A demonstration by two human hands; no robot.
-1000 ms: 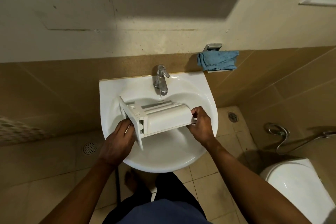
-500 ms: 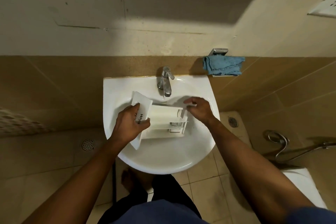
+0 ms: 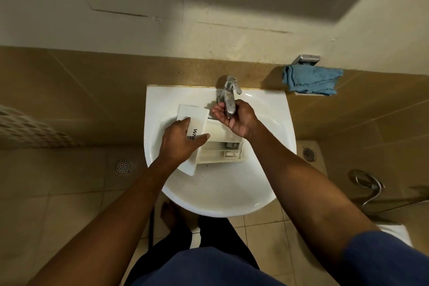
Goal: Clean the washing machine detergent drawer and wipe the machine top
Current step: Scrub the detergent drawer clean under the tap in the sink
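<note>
1. Under the left hand [image 3: 180,144], the detergent drawer [image 3: 220,153]: gripped by its white front panel, thumb laid across the lettered face, fingers hooked at the panel's edge, compartments facing up, body lying in the bowl of the sink [image 3: 162,100].
2. Just beyond the left fingertips, the right hand [image 3: 236,118]: cupped under the spout of the tap [image 3: 228,96], palm showing, fingers loosely curved with nothing seen in them. Cannot tell whether it touches the spout.
3. Judged done so far: drawer out of the machine and brought to water. Looks like the very start of rinsing, with no stream visible.
4. Judged left: rinsing and clearing the compartments, refitting the drawer, then wiping the machine top. No washing machine anywhere in view.
5. Well apart to the right of the right fingers: a blue cloth [image 3: 312,82] draped on a wall holder [image 3: 305,59], probably meant for the wipe.
6. In the way: the spout, hanging right over the drawer's far end beside the right fingers, and a bowl barely wider than the drawer, leaving little room for turning it.
7. Far below both wrists: a floor drain [image 3: 122,166] and a bare foot [image 3: 170,215] on the tiles.
</note>
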